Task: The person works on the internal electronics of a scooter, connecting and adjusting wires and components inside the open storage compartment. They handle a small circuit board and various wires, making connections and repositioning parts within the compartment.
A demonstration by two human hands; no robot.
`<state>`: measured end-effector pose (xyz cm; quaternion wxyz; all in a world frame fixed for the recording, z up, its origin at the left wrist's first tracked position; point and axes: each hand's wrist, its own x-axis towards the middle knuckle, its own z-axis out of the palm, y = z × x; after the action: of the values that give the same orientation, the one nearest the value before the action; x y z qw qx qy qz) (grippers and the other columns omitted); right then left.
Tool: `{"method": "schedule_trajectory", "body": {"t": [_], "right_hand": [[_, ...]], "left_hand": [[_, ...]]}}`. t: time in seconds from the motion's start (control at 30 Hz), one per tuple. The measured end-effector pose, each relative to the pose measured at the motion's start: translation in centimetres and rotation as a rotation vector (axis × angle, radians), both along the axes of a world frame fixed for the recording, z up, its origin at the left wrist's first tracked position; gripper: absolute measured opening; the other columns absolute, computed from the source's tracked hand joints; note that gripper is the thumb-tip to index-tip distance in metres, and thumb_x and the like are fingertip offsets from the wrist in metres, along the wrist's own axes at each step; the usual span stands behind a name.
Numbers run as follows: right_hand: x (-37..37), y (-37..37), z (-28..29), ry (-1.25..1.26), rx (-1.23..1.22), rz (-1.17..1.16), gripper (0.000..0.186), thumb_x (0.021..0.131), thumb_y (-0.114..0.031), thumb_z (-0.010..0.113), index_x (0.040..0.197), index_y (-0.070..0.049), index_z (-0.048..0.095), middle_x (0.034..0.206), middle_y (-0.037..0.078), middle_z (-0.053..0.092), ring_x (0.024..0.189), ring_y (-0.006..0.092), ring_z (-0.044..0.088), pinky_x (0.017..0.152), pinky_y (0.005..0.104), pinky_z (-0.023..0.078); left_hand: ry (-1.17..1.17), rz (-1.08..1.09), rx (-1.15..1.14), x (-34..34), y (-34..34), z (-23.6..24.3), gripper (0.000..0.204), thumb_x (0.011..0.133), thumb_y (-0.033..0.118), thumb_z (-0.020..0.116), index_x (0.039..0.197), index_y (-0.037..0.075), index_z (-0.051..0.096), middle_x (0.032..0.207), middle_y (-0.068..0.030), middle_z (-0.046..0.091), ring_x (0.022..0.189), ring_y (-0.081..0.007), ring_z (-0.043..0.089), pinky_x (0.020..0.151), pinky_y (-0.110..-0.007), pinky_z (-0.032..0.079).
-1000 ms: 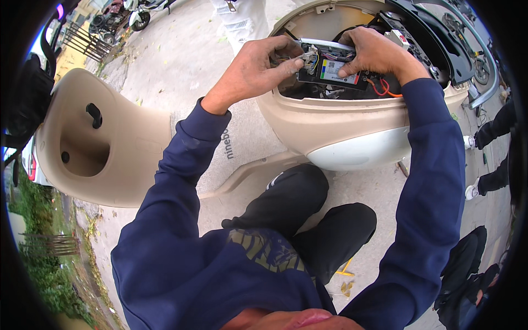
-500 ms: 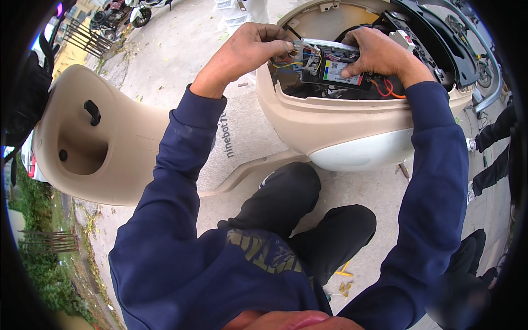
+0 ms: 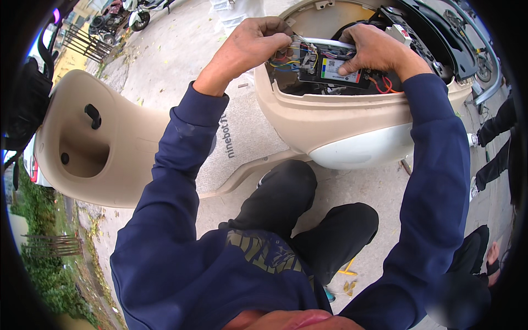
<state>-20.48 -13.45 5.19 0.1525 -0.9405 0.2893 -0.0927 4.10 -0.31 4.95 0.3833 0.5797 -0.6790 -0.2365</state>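
A beige electric scooter (image 3: 324,124) stands across in front of me, its seat compartment uncovered. My right hand (image 3: 379,50) grips a black controller box (image 3: 311,74) with a colourful label, thumb on its face and fingers behind its upper edge. The box is tilted up in the compartment opening. My left hand (image 3: 254,47) is closed in a pinch by the box's left end, on what looks like a thin wire. Yellow and blue wires (image 3: 287,67) run between that end and the compartment. Red and orange cables (image 3: 386,85) lie below my right hand.
A black plastic frame (image 3: 454,47) rims the compartment's right side, with a blue-grey metal rail (image 3: 498,71) beyond. The scooter's front panel (image 3: 82,132) rises at left. Another person's dark-trousered legs (image 3: 495,132) are at right. A parked scooter (image 3: 140,16) stands far off.
Both hands keep their holds, with the left fingers shifting slightly at the wires. The view has moved a little. Another person's hand now shows at the lower right.
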Motion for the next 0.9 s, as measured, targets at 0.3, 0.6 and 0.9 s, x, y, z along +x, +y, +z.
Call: {"method": "schedule_trajectory", "body": {"t": [0.3,0.6,0.9], "right_hand": [[0.1,0.1,0.0,0.029,0.007,-0.026,0.067,0.06,-0.028,0.095,0.11,0.008,0.07,0.1,0.023,0.073,0.096,0.036,0.071,0.088,0.0395,0.054],[0.1,0.2,0.1,0.008,0.007,-0.001,0.063,0.06,-0.029,0.095,0.105,0.008,0.07,0.096,0.023,0.073,0.092,0.0368,0.071,0.084,0.0405,0.053],[0.0,0.0,-0.1,-0.009,0.006,-0.01,0.059,0.061,-0.029,0.094,0.102,0.007,0.071,0.093,0.022,0.074,0.09,0.036,0.071,0.082,0.0407,0.053]], "left_hand": [[0.015,0.028,0.047,0.0,-0.3,0.2,0.029,0.099,0.022,0.061,0.112,-0.003,0.069,0.094,-0.0072,0.072,0.086,-0.012,0.067,0.083,-0.027,0.054],[0.112,-0.113,0.15,1.8,-0.7,1.2,0.039,0.094,0.028,0.073,0.114,-0.006,0.071,0.094,-0.0097,0.074,0.085,-0.0145,0.068,0.081,-0.027,0.053],[0.031,-0.088,0.1,1.4,-0.6,1.1,0.04,0.094,0.031,0.075,0.119,-0.001,0.072,0.101,-0.0091,0.074,0.094,-0.0166,0.069,0.093,-0.03,0.051]]}}
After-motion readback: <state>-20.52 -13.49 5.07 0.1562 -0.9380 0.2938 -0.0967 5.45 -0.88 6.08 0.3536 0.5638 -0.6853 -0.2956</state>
